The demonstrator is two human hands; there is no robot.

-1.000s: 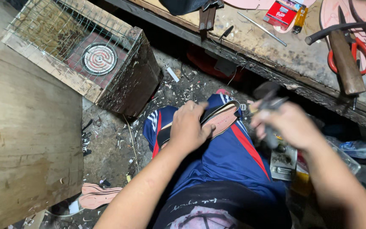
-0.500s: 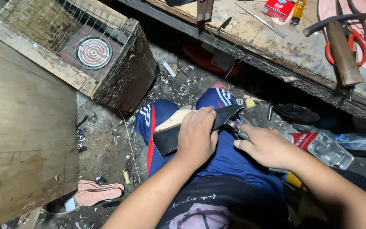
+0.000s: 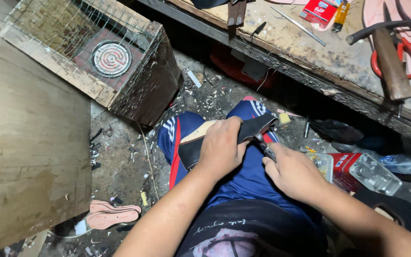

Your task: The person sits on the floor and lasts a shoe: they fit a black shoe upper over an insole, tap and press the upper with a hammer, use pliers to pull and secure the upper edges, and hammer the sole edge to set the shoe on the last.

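Left hand [image 3: 220, 148] clamped over black sole [image 3: 255, 127] on lap, right hand [image 3: 293, 173] at 4 o'clock gripping small metal tool [image 3: 264, 146].

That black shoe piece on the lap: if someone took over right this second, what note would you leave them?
Left hand: pressed flat on the black shoe piece, pinning it on the blue-trousered thigh.
Right hand: gripping a small metal tool, its tip at the piece's edge.
Nearby: hammer and red-handled scissors on the workbench; a wire-topped wooden box with a coil heater to the left; pink soles on the floor.
Done: piece held in place, tool at its edge.
Left: how far along the edge is cannot be told.
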